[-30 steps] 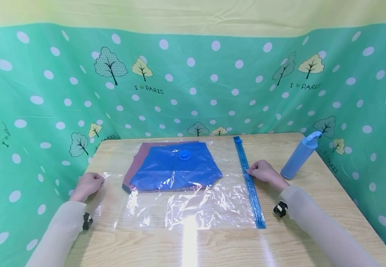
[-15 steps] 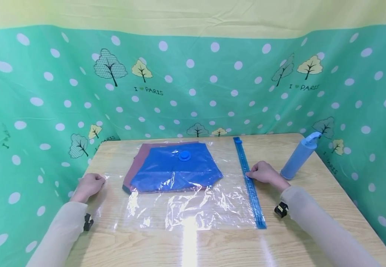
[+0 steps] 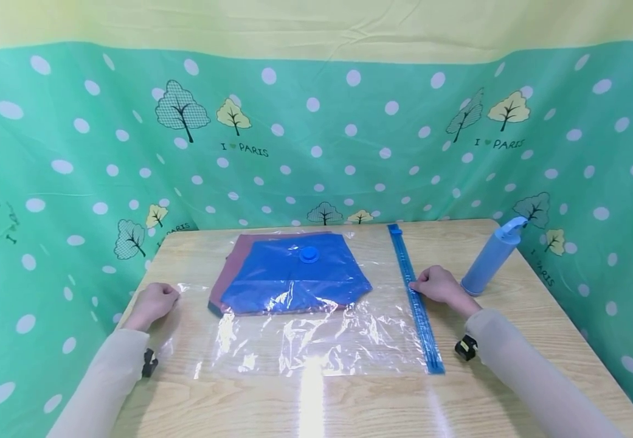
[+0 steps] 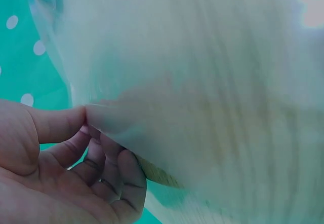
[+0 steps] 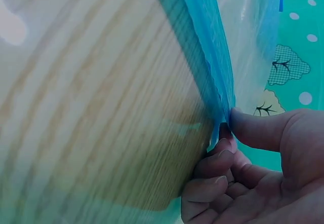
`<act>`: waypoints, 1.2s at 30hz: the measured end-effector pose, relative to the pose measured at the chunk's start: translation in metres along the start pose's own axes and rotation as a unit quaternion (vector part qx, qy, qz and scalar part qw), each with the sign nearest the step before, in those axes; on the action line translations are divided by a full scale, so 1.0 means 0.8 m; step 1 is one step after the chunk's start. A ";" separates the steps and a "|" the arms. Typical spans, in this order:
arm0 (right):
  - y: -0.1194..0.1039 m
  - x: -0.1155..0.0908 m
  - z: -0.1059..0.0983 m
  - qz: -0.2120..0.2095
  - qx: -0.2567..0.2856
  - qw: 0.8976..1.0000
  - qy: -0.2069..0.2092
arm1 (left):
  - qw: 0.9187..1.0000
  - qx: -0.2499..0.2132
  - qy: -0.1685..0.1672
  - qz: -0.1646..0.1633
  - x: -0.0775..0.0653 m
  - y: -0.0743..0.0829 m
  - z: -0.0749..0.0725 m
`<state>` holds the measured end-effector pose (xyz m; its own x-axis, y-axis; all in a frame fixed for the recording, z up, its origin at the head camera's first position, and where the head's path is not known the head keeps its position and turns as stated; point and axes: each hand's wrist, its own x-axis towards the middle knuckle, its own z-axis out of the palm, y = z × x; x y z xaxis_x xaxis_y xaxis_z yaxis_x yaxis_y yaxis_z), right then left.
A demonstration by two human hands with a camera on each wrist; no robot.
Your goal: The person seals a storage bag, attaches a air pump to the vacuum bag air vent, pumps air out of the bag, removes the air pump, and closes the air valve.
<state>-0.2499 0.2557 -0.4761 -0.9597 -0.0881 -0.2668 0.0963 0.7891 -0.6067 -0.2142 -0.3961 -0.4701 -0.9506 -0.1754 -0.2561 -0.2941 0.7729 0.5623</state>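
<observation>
A clear plastic vacuum storage bag (image 3: 343, 340) lies flat on the table, with folded blue cloth (image 3: 272, 258) and mauve cloth (image 3: 228, 271) inside it. A round blue valve (image 3: 309, 254) sits over the blue cloth. Along the bag's right side runs a blue zip strip (image 3: 420, 316), its slider (image 3: 395, 230) at the far end. My left hand (image 3: 154, 301) pinches the bag's left edge between thumb and forefinger, as the left wrist view shows. On the other side my right hand (image 3: 438, 285) pinches the blue strip near its middle.
A blue hand pump (image 3: 488, 258) stands upright at the table's right, just beyond my right hand. The wooden table (image 3: 228, 407) is ringed at the back and sides by a green dotted curtain (image 3: 294, 152).
Both hands and the bag, with the cloth in it, have shifted slightly to the right. Each hand keeps its pinch, and the pump stays in place.
</observation>
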 end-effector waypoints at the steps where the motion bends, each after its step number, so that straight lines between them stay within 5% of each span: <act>1: 0.001 0.000 0.000 -0.003 -0.002 1.000 0.003 | 1.000 0.002 -0.002 0.002 0.000 0.001 0.001; 36: 0.025 -0.005 -0.013 0.036 -0.032 0.999 0.015 | 0.999 0.021 -0.033 0.017 0.002 0.033 0.020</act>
<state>-0.2471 0.2780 -0.4794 -0.9583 -0.0124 -0.2854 0.1495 0.8296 -0.5380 -0.2215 -0.3665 -0.4682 -0.9513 -0.1089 -0.2883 -0.2553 0.8025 0.5393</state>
